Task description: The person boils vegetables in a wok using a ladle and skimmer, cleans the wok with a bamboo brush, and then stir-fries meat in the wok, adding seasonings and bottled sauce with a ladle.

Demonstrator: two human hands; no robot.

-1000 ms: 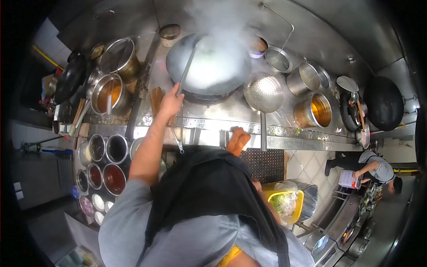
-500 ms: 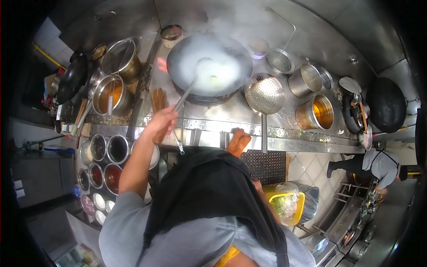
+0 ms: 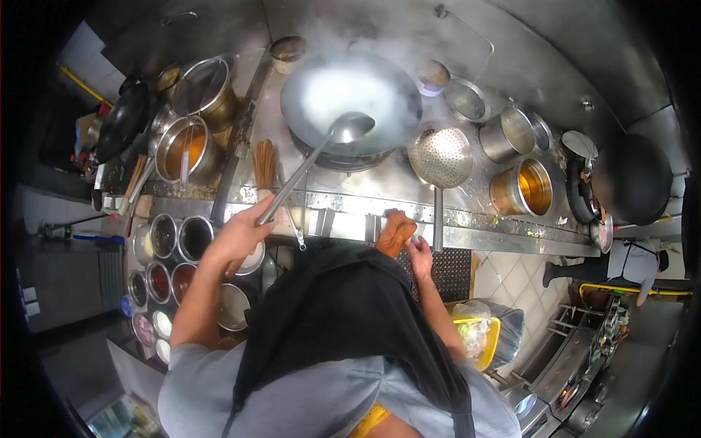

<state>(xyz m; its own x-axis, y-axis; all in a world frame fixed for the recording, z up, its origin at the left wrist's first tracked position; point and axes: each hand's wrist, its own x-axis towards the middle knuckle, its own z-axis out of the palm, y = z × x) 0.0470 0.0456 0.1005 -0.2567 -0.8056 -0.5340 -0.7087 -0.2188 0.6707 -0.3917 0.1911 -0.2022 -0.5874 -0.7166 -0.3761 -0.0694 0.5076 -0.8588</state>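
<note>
My left hand [image 3: 244, 235] is closed around the handle of a metal wok ladle [image 3: 353, 126]. The ladle's bowl is at the near rim of a large dark wok [image 3: 404, 117]. White steam fills the wok and hides what is in it. My right hand [image 3: 420, 257] is at the stove's front edge, just below and right of a crumpled orange-brown cloth [image 3: 395, 232]. Its fingers look partly bent and apart; whether they touch the cloth is not clear. A perforated strainer [image 3: 441, 157] rests right of the wok, its handle pointing toward me.
A bamboo brush [image 3: 264, 164] stands left of the wok. Pots with orange liquid stand on both sides, one pot [image 3: 504, 191] at right. Several sauce containers [image 3: 196, 237] are at lower left. A yellow-rimmed bin [image 3: 491, 343] is at lower right. Another person [image 3: 631, 261] works at far right.
The ladle has come back from the wok's middle toward its near rim, and my left hand has lowered. My right hand has moved up from beside the apron to near the cloth.
</note>
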